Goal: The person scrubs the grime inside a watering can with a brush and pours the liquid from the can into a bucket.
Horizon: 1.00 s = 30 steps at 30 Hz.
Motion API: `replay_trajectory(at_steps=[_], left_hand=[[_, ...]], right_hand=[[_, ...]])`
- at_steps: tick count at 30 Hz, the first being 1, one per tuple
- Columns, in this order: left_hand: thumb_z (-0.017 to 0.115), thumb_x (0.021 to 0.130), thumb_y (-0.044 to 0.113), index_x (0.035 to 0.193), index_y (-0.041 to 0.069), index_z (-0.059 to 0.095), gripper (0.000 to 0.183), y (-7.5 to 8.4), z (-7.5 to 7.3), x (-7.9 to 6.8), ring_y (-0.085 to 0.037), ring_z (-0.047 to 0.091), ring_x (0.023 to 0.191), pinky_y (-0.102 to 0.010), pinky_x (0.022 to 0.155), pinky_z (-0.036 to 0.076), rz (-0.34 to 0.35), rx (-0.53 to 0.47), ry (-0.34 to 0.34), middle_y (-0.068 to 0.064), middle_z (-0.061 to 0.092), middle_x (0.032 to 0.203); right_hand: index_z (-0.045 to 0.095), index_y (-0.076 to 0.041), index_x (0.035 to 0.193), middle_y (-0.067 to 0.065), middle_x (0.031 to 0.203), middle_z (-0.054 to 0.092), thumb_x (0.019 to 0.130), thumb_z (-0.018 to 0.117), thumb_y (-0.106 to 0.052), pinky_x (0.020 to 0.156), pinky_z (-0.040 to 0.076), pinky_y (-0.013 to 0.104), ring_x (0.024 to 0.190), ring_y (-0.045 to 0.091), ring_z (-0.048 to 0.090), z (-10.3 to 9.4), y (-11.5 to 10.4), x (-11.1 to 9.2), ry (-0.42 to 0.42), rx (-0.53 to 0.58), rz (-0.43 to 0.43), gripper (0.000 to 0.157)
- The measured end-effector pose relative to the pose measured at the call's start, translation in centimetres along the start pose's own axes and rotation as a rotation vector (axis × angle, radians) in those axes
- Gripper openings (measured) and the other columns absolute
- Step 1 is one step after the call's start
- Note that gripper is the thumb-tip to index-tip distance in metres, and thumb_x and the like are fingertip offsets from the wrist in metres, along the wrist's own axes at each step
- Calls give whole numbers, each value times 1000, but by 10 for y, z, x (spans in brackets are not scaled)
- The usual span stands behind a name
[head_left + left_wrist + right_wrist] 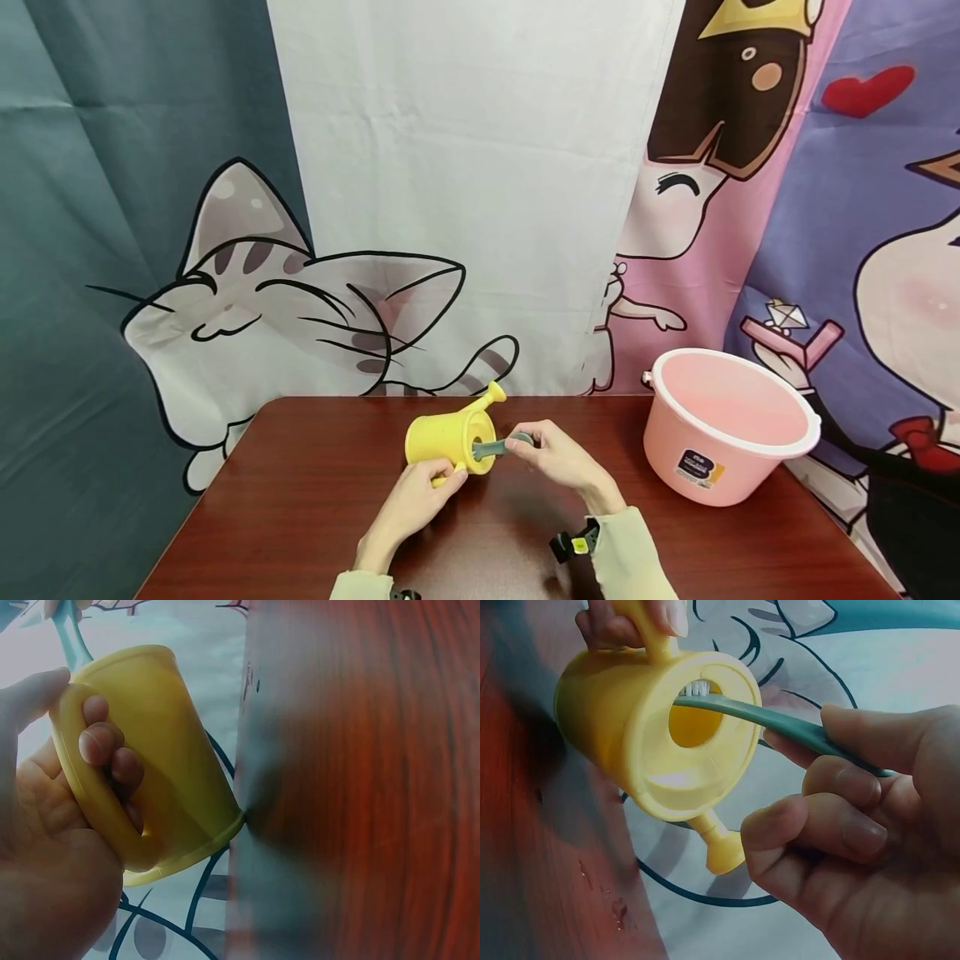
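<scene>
From where I'm standing, a smooth yellow plastic watering can [433,439], round-bodied with a short flared spout, is tipped on its side over the glossy red-brown wood-grain table [300,500]. The left hand [420,502] has its fingers wrapped through the can's looped handle. The right hand [561,457] pinches a slender, slightly curved green brush [780,720] between thumb and fingers, and its short white bristles [696,688] sit inside the can's round opening, partly hidden by the rim. I can't tell whether the can touches the tabletop.

Well apart on the right stands a pale pink plastic bucket [697,450] with a white rim and a dark label. Behind the table hangs creased fabric [465,167] printed with a grey-and-white cartoon cat.
</scene>
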<state>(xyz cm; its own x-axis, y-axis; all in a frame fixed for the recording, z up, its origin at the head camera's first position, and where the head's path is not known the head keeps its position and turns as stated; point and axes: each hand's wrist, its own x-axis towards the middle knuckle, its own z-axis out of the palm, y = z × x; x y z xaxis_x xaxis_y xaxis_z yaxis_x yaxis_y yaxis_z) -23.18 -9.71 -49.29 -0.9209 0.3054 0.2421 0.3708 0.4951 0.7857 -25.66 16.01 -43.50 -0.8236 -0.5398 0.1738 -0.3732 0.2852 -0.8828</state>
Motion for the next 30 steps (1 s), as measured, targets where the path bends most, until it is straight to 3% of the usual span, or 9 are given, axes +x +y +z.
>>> replay_trajectory(at_steps=[6,9,15,24,30], left_hand=[[60,96,43,67,22,52,36,0,1,0,-3,37,51,-21,51,34,-4,-7,1,12,36,57],[60,96,44,68,22,52,36,0,0,0,-3,37,51,-21,51,34,-8,-14,3,12,36,57],[60,96,44,68,23,53,36,0,0,0,-3,37,51,-21,51,34,-10,-18,9,12,36,57],[60,96,45,67,23,52,37,-2,1,1,-3,37,51,-21,51,34,-2,-14,13,12,37,57],[60,96,43,68,22,53,36,-1,0,0,-3,37,52,-21,52,34,-14,-21,10,11,37,58]], right_hand=[[63,-4,85,-1,57,36,99,56,-8,44,24,23,47,9,30,2,-5,-2,-4,31,-15,16],[65,-7,87,-2,56,37,100,56,-11,44,26,23,47,9,31,4,9,3,-2,22,-12,16],[65,-5,88,-2,58,39,99,58,-17,44,28,23,47,8,33,14,14,9,7,14,-13,17],[66,-7,88,-6,61,42,100,58,-21,47,33,21,47,5,36,36,13,17,88,-136,2,19],[65,-2,93,-1,61,44,100,57,-19,46,36,23,45,11,39,35,15,16,39,1,49,20]])
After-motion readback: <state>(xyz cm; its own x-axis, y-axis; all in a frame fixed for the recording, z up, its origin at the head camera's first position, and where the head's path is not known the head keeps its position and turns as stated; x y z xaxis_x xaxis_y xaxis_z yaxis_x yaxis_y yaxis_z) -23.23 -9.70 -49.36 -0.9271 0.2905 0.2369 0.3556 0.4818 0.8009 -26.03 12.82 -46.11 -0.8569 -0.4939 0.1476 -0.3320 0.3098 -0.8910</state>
